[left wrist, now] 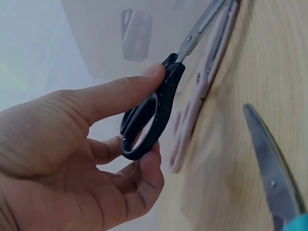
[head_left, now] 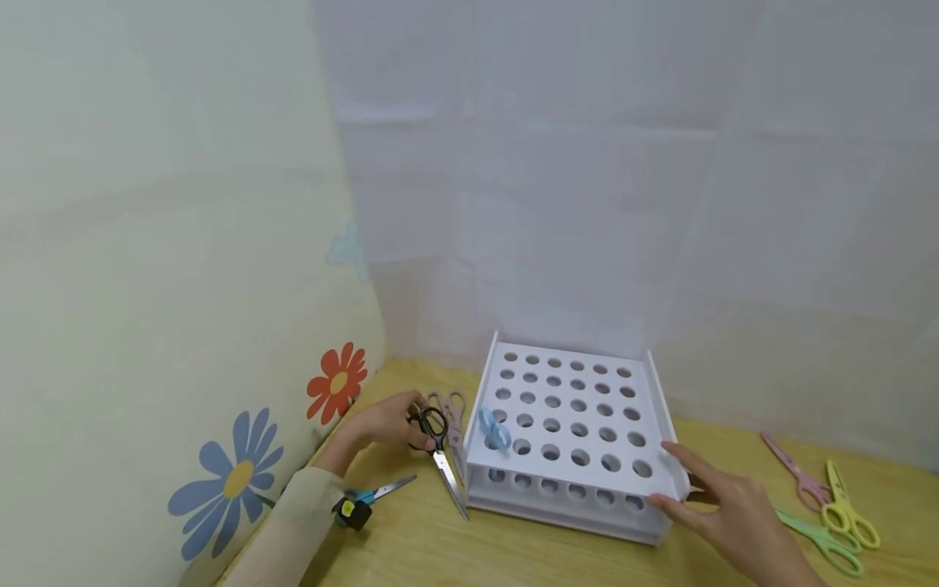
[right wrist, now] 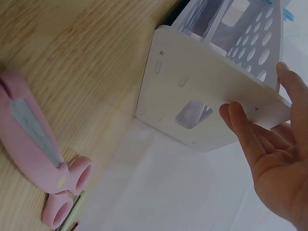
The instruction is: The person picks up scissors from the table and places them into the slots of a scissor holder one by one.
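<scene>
In the head view, my left hand [head_left: 392,420] holds black-handled scissors [left wrist: 166,89] by their finger loops, thumb on one side and fingers on the other. Their blades slant down toward the table, beside a white rack [head_left: 566,392] with rows of round holes. My right hand [right wrist: 276,159] grips the rack's right side near the front corner, one digit over the top edge and fingers against the outer panel. Light blue scissors [head_left: 495,432] stand in a hole at the rack's left front. Pale pink scissors [head_left: 454,428] lie against its left side.
Teal-handled scissors [head_left: 385,490] lie near my left wrist, partly hidden by a black wrist camera [head_left: 352,512]. Right of the rack lie pink scissors [head_left: 800,474], yellow scissors [head_left: 844,507] and green scissors [head_left: 822,536]. A flowered cloth [head_left: 183,326] hangs along the left.
</scene>
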`<state>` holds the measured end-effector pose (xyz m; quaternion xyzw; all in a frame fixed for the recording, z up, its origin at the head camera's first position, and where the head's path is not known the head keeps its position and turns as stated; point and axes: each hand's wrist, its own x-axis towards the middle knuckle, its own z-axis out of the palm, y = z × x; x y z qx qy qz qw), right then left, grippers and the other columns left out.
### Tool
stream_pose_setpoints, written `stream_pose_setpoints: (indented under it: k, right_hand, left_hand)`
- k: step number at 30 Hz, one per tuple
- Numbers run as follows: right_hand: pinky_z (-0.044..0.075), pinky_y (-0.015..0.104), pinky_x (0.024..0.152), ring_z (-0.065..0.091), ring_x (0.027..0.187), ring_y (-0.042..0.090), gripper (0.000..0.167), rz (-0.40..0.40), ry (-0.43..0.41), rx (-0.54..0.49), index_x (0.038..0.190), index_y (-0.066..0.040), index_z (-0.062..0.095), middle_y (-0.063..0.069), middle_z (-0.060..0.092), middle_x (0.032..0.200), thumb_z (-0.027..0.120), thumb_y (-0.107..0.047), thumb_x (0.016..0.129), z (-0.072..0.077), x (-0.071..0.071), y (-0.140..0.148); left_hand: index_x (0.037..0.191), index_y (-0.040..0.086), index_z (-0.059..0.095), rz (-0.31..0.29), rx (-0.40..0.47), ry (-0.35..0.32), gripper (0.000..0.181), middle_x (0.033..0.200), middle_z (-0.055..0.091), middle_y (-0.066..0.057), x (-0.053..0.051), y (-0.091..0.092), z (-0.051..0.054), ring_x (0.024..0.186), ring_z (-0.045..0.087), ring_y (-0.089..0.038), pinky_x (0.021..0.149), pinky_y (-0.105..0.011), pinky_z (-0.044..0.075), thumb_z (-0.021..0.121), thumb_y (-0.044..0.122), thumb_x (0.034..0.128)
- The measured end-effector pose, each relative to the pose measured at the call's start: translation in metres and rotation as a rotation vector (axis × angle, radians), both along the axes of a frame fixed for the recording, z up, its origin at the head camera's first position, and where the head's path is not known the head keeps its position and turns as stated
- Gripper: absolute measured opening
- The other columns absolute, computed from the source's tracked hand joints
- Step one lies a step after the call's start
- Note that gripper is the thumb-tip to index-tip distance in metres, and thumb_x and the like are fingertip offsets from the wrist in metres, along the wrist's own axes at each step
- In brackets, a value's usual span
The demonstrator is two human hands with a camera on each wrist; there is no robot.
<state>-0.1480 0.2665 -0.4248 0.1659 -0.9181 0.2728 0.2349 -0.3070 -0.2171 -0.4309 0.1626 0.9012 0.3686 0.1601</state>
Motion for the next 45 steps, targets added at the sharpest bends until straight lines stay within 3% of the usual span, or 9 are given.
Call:
stream_pose_setpoints:
  k: [5, 8, 12, 16, 26, 40, 45]
  right_hand:
    - [0.058, 0.025, 0.062, 0.074, 0.074, 0.015, 0.069, 0.004, 0.02, -0.006, 0.134, -0.009, 0.067, 0.014, 0.076, 0.097, 0.092, -0.031, 0.074, 0.0, -0.004, 0.004]
    - [0.057, 0.023, 0.062, 0.073, 0.074, 0.013, 0.069, 0.011, 0.033, 0.003, 0.135, -0.01, 0.066, 0.013, 0.076, 0.096, 0.092, -0.031, 0.074, -0.001, -0.005, 0.006]
    - [0.06, 0.034, 0.062, 0.073, 0.074, 0.013, 0.07, 0.015, 0.028, 0.024, 0.136, -0.009, 0.065, 0.013, 0.076, 0.095, 0.091, -0.031, 0.075, 0.0, -0.008, 0.007]
    - [0.06, 0.039, 0.062, 0.074, 0.074, 0.016, 0.07, 0.015, 0.001, 0.015, 0.138, -0.009, 0.064, 0.017, 0.075, 0.1, 0.09, -0.031, 0.077, 0.003, -0.01, 0.007]
    - [0.06, 0.038, 0.062, 0.074, 0.074, 0.018, 0.068, 0.015, -0.065, -0.018, 0.14, -0.009, 0.062, 0.024, 0.072, 0.109, 0.088, -0.031, 0.08, 0.004, -0.011, 0.006]
    - [0.06, 0.041, 0.066, 0.074, 0.077, 0.02, 0.069, 0.008, -0.101, -0.025, 0.143, -0.01, 0.06, 0.024, 0.071, 0.112, 0.085, -0.034, 0.084, 0.005, -0.01, 0.003]
    - [0.06, 0.042, 0.066, 0.074, 0.077, 0.02, 0.068, 0.004, -0.102, -0.023, 0.143, -0.01, 0.06, 0.024, 0.071, 0.111, 0.085, -0.035, 0.084, 0.005, -0.01, 0.004]
  left_hand:
    - [0.124, 0.0, 0.056, -0.035, 0.077, 0.056, 0.057, 0.114, 0.058, -0.011, -0.003, 0.004, 0.01, 0.1, 0.058, -0.026, 0.085, -0.04, 0.049, 0.087, 0.02, 0.0815]
    - [0.125, 0.001, 0.055, -0.065, 0.12, 0.052, 0.052, 0.115, 0.061, -0.009, -0.005, 0.005, 0.016, 0.101, 0.059, -0.024, 0.086, -0.04, 0.05, 0.084, 0.019, 0.0857]
    - [0.124, 0.0, 0.055, -0.111, 0.188, 0.028, 0.042, 0.111, 0.068, -0.009, -0.005, 0.008, 0.021, 0.098, 0.063, -0.025, 0.085, -0.041, 0.052, 0.078, 0.014, 0.0913]
    - [0.122, 0.004, 0.058, -0.134, 0.232, 0.057, 0.033, 0.109, 0.07, -0.008, -0.003, 0.012, 0.027, 0.098, 0.066, -0.028, 0.085, -0.042, 0.052, 0.074, 0.012, 0.0945]
    - [0.123, 0.014, 0.066, -0.153, 0.227, 0.184, 0.031, 0.108, 0.071, -0.002, 0.002, 0.02, 0.042, 0.098, 0.067, -0.02, 0.086, -0.043, 0.054, 0.075, 0.02, 0.0947]
    - [0.117, 0.009, 0.073, -0.113, 0.28, 0.272, 0.03, 0.104, 0.07, -0.003, 0.004, 0.019, 0.052, 0.088, 0.066, -0.023, 0.074, -0.039, 0.058, 0.078, 0.025, 0.0925]
    - [0.113, 0.014, 0.076, -0.095, 0.29, 0.299, 0.022, 0.098, 0.071, -0.002, 0.006, 0.019, 0.058, 0.084, 0.064, -0.023, 0.071, -0.04, 0.057, 0.078, 0.024, 0.0928]
